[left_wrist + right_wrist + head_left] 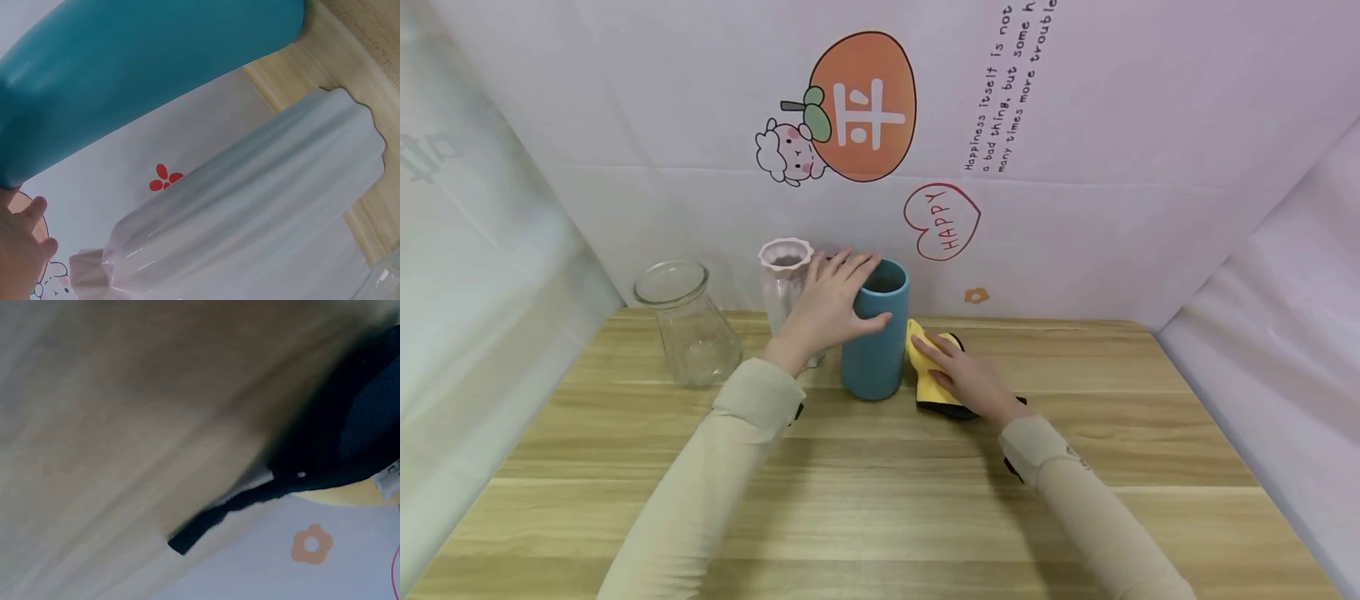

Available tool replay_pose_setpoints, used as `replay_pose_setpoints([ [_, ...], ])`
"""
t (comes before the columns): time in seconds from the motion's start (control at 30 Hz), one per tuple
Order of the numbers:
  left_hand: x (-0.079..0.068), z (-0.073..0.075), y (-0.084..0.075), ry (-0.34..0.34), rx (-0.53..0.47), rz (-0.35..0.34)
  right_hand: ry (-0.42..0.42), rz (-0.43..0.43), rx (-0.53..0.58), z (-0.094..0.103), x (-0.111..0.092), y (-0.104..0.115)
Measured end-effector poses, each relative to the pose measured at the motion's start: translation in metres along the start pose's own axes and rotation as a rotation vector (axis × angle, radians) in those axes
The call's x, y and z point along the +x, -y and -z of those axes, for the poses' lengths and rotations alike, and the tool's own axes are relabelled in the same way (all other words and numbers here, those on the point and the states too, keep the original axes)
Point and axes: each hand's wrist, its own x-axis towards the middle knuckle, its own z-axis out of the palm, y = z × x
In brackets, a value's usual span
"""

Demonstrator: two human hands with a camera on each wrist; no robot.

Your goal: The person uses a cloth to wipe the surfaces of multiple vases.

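Observation:
A tall blue vase (874,350) stands upright on the wooden table. My left hand (831,308) holds its upper left side, thumb across the front and spread fingers by the rim. In the left wrist view, the blue vase (156,69) fills the top, with one finger against its upper end. My right hand (970,379) grips a yellow cloth with black edging (936,387), its upper corner at the vase's right side. The cloth's black edge (250,497) shows in the right wrist view. A pale fluted vase (778,292) stands behind my left hand, partly hidden.
A clear glass vase (700,342) stands at the left of the wooden table (880,500). A white printed backdrop (1075,233) rises right behind the vases, with white fabric walls (467,292) on both sides.

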Motion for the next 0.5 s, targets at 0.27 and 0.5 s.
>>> replay_pose_setpoints([
  [0.27,-0.002,0.003,-0.001,0.040,-0.009,0.028,0.075,-0.028,0.013,-0.004,-0.002,0.001],
  [0.5,-0.004,0.003,-0.003,0.044,0.044,0.015,-0.183,0.056,0.125,0.011,0.014,0.001],
])
